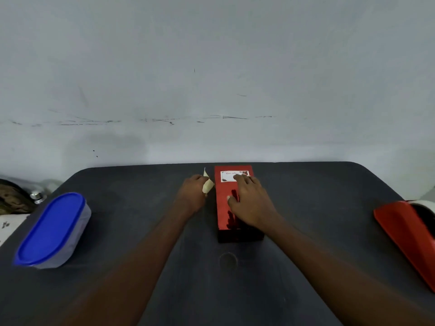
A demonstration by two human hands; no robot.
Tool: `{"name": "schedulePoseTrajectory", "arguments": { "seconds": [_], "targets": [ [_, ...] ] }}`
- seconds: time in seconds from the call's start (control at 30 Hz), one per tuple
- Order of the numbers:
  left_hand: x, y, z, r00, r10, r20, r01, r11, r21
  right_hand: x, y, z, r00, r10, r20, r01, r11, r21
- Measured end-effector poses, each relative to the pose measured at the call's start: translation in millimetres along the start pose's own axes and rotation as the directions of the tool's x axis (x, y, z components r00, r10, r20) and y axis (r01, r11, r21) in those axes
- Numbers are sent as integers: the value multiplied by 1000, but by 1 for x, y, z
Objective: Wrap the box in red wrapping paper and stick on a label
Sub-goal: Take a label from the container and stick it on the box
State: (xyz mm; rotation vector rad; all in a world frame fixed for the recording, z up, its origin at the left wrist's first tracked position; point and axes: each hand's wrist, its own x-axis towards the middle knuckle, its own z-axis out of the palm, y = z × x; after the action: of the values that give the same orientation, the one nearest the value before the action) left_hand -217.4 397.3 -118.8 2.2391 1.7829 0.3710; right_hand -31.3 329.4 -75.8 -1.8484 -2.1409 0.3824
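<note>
Blue lid on a clear oval tub [53, 230], lying at the left of the dark table [131, 243], near the left edge. Beyond that edge, far left, some dim clutter and a small shiny knob, too blurred to name.

Left hand [191, 195] lay just left of the box, fingers curled round a pale strip of paper [208, 183]. The strip stood up from the fingers and leaned toward the box's left side; whether it touched the box could not be told.

Box [231, 201] stood toward the far middle of the table, long side running near to far, covered in glossy red paper. Its near end face was in shadow. A white label [227, 176] with a dark printed border sat flat on the far end of the top face; the print was too small to read.

Right hand [250, 202] rested on top of the box, palm down, fingers spread and nearly straight. Fingertips lay on the label's right part, thumb on the red paper nearer the viewer. It gripped nothing.

At the far right edge of the table, a red tape holder [404, 238], tilted, partly cut off by the frame, with a white roll [426, 204] showing at its far end.

Behind the table, a pale scuffed wall [211, 78].
</note>
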Motion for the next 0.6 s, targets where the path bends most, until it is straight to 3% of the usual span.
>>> {"name": "schedulePoseTrajectory", "arguments": {
  "seconds": [0.13,0.43,0.6],
  "targets": [
    [4,-9,13,988,-16,155,-4,991,133,8,-18,3,999,-32,33,34,998,-61],
    [6,-23,27,1000,4,-4,-3,980,201,16,-40,23,998,-30,51,36,993,-112],
    [-11,-39,25,996,-83,-40,85,994,63,20,-52,20,998,-27,51,32,995,-94]
  ]
}}
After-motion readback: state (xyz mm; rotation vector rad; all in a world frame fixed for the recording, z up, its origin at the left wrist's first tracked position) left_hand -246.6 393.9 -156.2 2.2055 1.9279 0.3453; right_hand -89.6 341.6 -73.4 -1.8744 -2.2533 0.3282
